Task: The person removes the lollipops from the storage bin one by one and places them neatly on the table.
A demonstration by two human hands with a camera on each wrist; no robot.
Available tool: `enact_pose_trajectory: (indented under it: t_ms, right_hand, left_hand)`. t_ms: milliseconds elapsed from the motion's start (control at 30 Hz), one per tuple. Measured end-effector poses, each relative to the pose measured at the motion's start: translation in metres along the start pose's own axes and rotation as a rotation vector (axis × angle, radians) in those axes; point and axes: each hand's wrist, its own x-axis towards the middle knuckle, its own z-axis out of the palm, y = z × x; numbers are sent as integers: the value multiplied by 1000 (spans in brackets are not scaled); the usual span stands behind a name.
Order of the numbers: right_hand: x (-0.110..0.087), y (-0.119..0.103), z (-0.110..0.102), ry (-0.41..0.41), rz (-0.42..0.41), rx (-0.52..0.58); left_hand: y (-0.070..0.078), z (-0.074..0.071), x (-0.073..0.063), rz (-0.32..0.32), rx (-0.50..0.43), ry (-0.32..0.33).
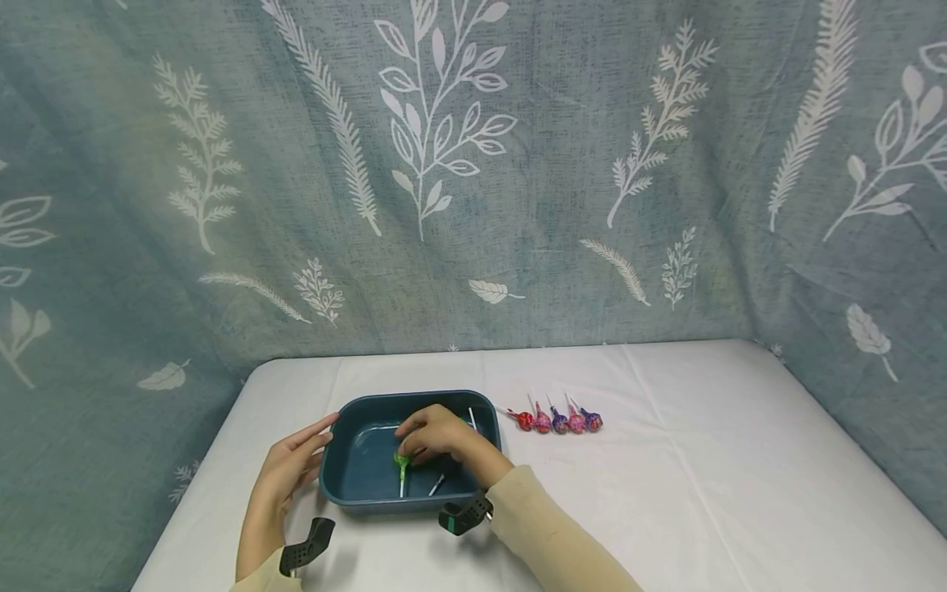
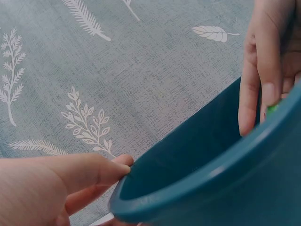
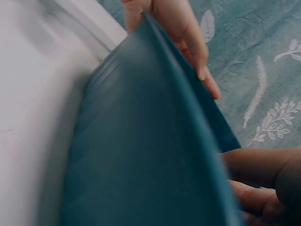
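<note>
In the head view, my right hand (image 1: 436, 432) reaches down into a dark teal plastic bin (image 1: 367, 404). Its curled fingers pinch a green lollipop (image 1: 402, 462), whose stick points toward the near wall. A bit of green wrapper (image 2: 272, 109) shows by these fingertips in the left wrist view. The near wall hides most of them in the right wrist view. My left hand (image 1: 284, 464) rests against the bin's left side, fingers extended, with fingertips at the rim. Beneath the right hand lies another lollipop stick (image 1: 436, 485), its head hidden.
One more white stick (image 1: 472, 418) stands near the bin's right wall. Right of the bin, several red, pink and purple lollipops (image 1: 560, 422) lie in a row on the white tablecloth (image 1: 629, 493). A leaf-patterned curtain (image 1: 547, 181) hangs behind the table.
</note>
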Motion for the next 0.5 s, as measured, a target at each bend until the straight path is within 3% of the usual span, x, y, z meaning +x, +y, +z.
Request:
enact_pose_trajectory:
  t_ms: [500]
  right_hand:
    - [-26, -6, -16, 28, -73, 84]
  left_hand:
    - [0, 1, 0, -14, 7, -3]
